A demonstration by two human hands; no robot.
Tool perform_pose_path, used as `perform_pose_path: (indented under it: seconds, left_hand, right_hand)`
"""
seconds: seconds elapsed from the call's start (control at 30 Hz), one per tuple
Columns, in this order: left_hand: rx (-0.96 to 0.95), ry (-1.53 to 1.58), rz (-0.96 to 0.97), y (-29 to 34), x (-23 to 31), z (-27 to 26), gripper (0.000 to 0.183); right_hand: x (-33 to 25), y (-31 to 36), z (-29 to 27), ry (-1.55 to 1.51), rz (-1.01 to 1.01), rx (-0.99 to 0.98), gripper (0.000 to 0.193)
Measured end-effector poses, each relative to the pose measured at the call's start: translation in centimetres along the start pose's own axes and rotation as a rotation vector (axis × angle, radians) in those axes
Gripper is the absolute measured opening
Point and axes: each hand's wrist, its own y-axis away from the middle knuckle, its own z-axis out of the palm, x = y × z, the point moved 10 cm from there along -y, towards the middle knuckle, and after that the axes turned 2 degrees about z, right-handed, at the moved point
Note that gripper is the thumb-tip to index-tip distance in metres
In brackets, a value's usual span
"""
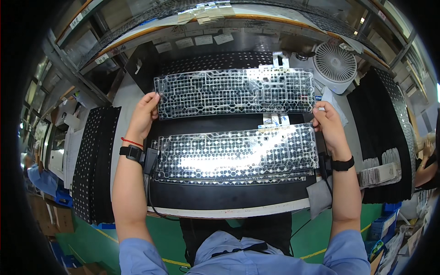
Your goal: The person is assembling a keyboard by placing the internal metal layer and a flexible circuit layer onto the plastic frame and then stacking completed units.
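A clear keyboard membrane sheet [236,94] with silvery traces and a short tail at its upper edge stretches between my hands. My left hand [145,112] pinches its left edge between thumb and fingers. At the opposite edge my right hand [327,121] grips the lower right corner. Nearer to me lies a stack of similar membrane sheets [238,156], with glare across the top one and a tail at its far edge. Whether the held sheet touches the dark work surface [206,189] below cannot be told.
A round white fan [335,63] stands at the back right. Black perforated sheets are stacked at the left [94,160] and right [380,110]. Pale bundled pieces [380,173] rest on the right stack. A grey cloth [319,197] hangs at the front edge. Other people sit at both sides.
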Motion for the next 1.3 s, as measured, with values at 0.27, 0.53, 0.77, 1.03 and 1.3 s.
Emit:
perform_pose_path:
  seconds: [0.27,0.53,0.77,1.03,1.3]
  left_hand:
    - [0.045,0.130,0.071,0.5,1.5,0.3,0.032]
    - [0.034,0.129,-0.039,0.9,1.0,0.3,0.049]
    - [0.024,-0.086,-0.073,1.6,0.9,2.5,0.025]
    - [-0.105,-0.295,-0.145,1.1,-0.6,2.1,0.015]
    - [0.052,0.064,0.012,-0.2,-0.1,-1.1,0.014]
  right_hand:
    - [-0.7,0.4,0.4,-0.031,0.029,0.018,0.009]
    - [0.6,0.3,0.2,-0.085,0.120,0.045,0.025]
    - [0.1,0.6,1.0,0.083,0.072,-0.018,0.032]
    - [0.5,0.3,0.9,0.128,0.064,-0.064,0.026]
    - [0.7,0.6,0.7,-0.019,0.123,-0.008,0.040]
